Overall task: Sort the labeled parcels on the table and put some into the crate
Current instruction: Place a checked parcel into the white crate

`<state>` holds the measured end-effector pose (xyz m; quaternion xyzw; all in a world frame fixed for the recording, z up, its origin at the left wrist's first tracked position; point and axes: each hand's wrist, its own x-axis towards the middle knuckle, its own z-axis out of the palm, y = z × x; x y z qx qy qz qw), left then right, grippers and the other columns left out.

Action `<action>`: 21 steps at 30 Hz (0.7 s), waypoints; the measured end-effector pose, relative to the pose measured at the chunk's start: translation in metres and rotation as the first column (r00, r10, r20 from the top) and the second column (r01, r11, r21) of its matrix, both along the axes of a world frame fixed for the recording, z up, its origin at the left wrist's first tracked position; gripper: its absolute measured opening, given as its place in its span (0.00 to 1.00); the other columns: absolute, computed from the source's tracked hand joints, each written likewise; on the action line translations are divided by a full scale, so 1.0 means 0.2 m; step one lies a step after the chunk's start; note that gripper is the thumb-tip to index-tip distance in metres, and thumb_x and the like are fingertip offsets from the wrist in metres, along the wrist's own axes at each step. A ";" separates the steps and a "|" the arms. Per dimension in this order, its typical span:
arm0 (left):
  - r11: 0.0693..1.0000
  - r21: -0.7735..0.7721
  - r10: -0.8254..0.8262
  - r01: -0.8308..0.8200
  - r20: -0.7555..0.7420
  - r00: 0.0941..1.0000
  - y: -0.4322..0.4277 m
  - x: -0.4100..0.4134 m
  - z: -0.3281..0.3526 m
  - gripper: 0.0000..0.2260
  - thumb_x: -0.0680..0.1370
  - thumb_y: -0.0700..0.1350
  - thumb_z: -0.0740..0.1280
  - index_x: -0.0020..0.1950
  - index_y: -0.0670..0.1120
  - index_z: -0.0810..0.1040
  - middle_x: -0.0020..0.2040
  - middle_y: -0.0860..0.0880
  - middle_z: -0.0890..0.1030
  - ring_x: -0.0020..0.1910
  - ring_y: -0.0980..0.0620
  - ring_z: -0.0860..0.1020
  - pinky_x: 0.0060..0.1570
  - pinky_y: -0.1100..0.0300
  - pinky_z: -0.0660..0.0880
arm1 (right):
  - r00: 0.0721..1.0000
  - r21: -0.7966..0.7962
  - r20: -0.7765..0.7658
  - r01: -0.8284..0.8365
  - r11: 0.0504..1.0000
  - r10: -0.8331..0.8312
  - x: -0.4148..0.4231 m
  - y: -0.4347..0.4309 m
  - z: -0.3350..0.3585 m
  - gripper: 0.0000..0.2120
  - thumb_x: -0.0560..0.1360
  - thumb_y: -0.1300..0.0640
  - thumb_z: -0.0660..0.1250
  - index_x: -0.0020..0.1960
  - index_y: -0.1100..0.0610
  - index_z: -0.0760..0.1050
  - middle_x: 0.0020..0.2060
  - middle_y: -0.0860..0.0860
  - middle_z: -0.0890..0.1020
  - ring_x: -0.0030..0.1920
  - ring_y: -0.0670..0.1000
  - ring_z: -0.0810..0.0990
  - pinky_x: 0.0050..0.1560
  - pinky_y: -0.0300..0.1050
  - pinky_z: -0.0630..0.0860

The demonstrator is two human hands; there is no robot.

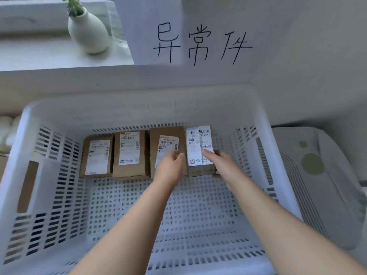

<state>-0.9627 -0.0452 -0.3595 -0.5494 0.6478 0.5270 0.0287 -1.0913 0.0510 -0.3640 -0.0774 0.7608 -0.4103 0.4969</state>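
Four brown cardboard parcels (129, 153), each white-labelled, lie in one row along the far wall of one white slotted crate (139, 102), mid-frame. Two hands hold the rightmost parcel (198, 143): left hand (170, 167) fingers (181, 156) curled at its left edge, right hand (222, 165) thumb on the label, fingers wrapping its right side.

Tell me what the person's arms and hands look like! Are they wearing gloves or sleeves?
No gloves, and no sleeves in view. The left hand and right hand are bare. The left forearm and right forearm are bare too, down to the picture's bottom edge. No watch, ring or bracelet shows.
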 end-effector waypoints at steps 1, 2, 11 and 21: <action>0.999 -0.038 -0.016 0.018 0.045 0.999 -0.03 -0.03 -0.08 0.21 0.86 0.51 0.56 0.78 0.50 0.67 0.76 0.49 0.71 0.56 0.52 0.75 0.47 0.58 0.73 | 1.000 -0.001 0.008 -0.010 1.000 0.010 -0.04 -0.04 -0.08 0.09 0.80 0.45 0.67 0.56 0.47 0.81 0.50 0.45 0.86 0.49 0.47 0.84 0.44 0.41 0.76; 0.996 -0.079 -0.041 0.049 0.099 0.994 -0.07 -0.04 -0.13 0.21 0.85 0.50 0.57 0.78 0.51 0.67 0.76 0.49 0.70 0.57 0.51 0.75 0.49 0.57 0.74 | 1.000 0.005 0.015 -0.015 1.000 0.015 -0.06 -0.07 -0.13 0.08 0.81 0.46 0.67 0.56 0.47 0.81 0.49 0.45 0.86 0.46 0.44 0.84 0.40 0.38 0.74; 0.832 -0.326 -0.299 0.448 0.416 0.859 -0.17 -0.08 -0.51 0.22 0.85 0.47 0.57 0.80 0.48 0.64 0.82 0.47 0.58 0.80 0.45 0.55 0.75 0.52 0.58 | 0.999 0.084 0.025 -0.046 0.995 0.044 -0.22 -0.28 -0.59 0.19 0.80 0.45 0.67 0.66 0.54 0.78 0.57 0.50 0.85 0.55 0.52 0.83 0.58 0.49 0.78; 0.748 -0.491 -0.268 0.447 0.392 0.880 -0.17 -0.03 -0.64 0.19 0.79 0.42 0.67 0.70 0.44 0.75 0.76 0.42 0.70 0.73 0.40 0.68 0.67 0.48 0.67 | 0.985 0.162 -0.062 -0.149 0.976 0.161 -0.26 -0.36 -0.73 0.16 0.85 0.54 0.60 0.70 0.56 0.75 0.63 0.54 0.82 0.40 0.40 0.75 0.33 0.33 0.67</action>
